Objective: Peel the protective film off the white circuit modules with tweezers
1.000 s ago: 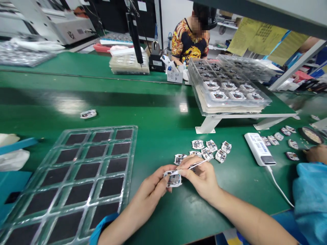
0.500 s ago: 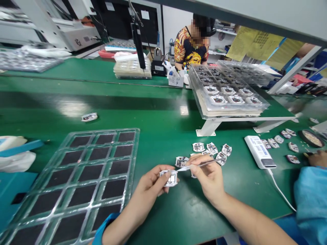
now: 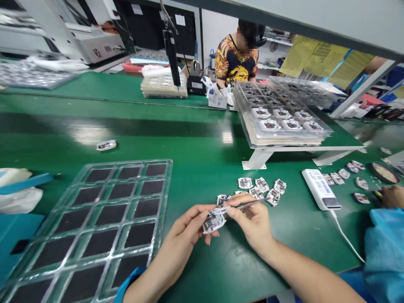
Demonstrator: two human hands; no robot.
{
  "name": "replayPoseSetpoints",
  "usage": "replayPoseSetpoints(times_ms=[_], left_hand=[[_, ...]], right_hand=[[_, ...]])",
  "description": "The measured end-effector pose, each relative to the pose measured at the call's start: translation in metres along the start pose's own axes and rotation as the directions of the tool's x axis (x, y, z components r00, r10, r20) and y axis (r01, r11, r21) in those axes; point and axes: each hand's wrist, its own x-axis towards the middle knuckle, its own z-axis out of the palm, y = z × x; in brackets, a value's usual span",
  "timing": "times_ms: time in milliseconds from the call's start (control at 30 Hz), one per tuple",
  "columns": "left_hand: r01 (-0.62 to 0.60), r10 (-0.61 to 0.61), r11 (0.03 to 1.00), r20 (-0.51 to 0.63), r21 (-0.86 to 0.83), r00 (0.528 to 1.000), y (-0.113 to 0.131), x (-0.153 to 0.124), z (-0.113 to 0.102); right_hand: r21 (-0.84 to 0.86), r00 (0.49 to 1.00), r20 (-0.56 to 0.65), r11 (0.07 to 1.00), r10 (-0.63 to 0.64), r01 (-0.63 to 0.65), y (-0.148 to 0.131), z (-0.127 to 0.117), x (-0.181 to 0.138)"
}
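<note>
My left hand [image 3: 186, 229] pinches a small white electronic part [image 3: 213, 221] just above the green table. My right hand [image 3: 252, 219] grips metal tweezers [image 3: 249, 204] whose tips touch the top of that part. Several more of the same white parts [image 3: 260, 187] lie loose on the table just beyond my hands. A clear plastic tray [image 3: 104, 210] with dark, unfilled pockets lies to the left of my left hand.
A raised stand carries stacked trays of parts [image 3: 280, 122] at the right back. A white device with a cable [image 3: 320, 189] lies right of my hands. A co-worker's hand [image 3: 389, 195] and blue sleeve are at far right. One lone part [image 3: 106, 145] lies at left. Another person sits at the back.
My hands have closed together again: the tweezers' tips are back on the part, which my left hand has tilted and shifted slightly right.
</note>
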Motion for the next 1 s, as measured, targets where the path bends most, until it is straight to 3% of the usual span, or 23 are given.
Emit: replayPoseSetpoints(times_ms=[333, 733, 900, 1000], left_hand=[[-0.026, 0.024, 0.996, 0.033, 0.086, 0.999, -0.0070, 0.0006, -0.0029], [-0.040, 0.035, 0.994, 0.044, 0.104, 0.998, -0.0086, 0.0015, -0.0025], [-0.036, 0.034, 0.993, 0.023, 0.110, 0.999, -0.0085, 0.0034, -0.0043], [-0.015, 0.014, 0.994, 0.006, 0.108, 1.000, -0.0080, 0.0053, -0.0058]], right_hand=[[0.141, 0.998, 0.050, 0.989, 0.032, -0.039, 0.0024, 0.0052, -0.0013], [0.111, 0.998, 0.048, 0.993, -0.049, 0.043, 0.0043, 0.0055, -0.0025], [0.018, 0.976, 0.109, 0.982, -0.187, 0.186, 0.0031, 0.0037, -0.0013], [-0.075, 0.902, 0.192, 0.910, -0.387, 0.407, -0.0014, 0.0003, 0.0006]])
